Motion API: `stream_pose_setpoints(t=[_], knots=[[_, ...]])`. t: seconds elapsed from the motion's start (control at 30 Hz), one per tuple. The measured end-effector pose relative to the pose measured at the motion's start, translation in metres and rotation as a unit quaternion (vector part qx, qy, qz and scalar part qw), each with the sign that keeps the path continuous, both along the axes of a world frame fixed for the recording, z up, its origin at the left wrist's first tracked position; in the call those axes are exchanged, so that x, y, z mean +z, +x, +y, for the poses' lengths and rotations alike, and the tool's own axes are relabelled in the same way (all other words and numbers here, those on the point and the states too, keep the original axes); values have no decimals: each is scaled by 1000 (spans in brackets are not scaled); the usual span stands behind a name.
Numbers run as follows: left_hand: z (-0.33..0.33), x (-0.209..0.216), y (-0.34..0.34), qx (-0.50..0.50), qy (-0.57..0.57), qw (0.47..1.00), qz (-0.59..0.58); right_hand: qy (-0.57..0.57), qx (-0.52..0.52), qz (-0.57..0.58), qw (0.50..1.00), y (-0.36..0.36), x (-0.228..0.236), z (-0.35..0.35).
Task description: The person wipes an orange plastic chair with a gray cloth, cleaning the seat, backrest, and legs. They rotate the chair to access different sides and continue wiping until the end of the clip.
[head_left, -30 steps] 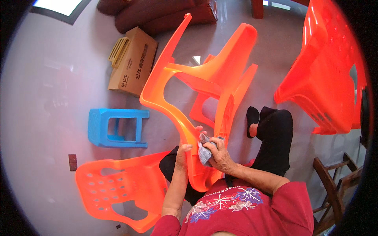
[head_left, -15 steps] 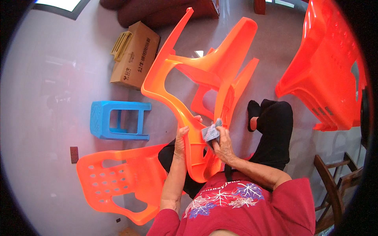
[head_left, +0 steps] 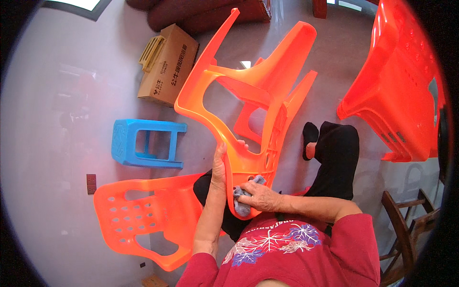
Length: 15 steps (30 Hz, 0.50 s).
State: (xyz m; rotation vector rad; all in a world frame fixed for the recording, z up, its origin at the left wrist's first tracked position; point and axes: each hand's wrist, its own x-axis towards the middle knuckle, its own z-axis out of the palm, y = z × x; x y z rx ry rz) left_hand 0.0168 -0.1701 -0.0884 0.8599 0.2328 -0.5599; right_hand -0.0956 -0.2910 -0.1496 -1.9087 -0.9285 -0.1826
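An orange plastic chair [head_left: 217,119] is tipped over in front of me, its legs pointing up and away and its near end by my lap. My left hand [head_left: 220,165] is wrapped round the chair's left edge, with fingertips showing on the inner side. In my right hand [head_left: 260,196] is a bunched grey-blue cloth [head_left: 242,207], pressed against the near end of the chair. The cloth hides part of the chair's surface there.
Another orange chair [head_left: 165,206] is at the lower left, and stacked-looking orange chairs [head_left: 382,105] stand at the right. A blue stool [head_left: 125,143], a cardboard box [head_left: 167,67] and a brown wooden chair [head_left: 401,225] are around me. A dark red sofa [head_left: 205,16] sits at the back.
My right hand has moved the cloth down and left, from the chair's inner right side to its near end. My left hand keeps its hold on the edge.
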Motion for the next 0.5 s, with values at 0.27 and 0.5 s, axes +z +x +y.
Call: stream_pose_setpoints(t=[0.27, 0.5], knots=[[1, -5, 9, -34, -10, 999, -1, -121, -223, 104, 962, 57, -8, -90], [-1, -16, 30, -23, 18, 999, 30, -46, -519, 22, 853, 159, 7, -134]])
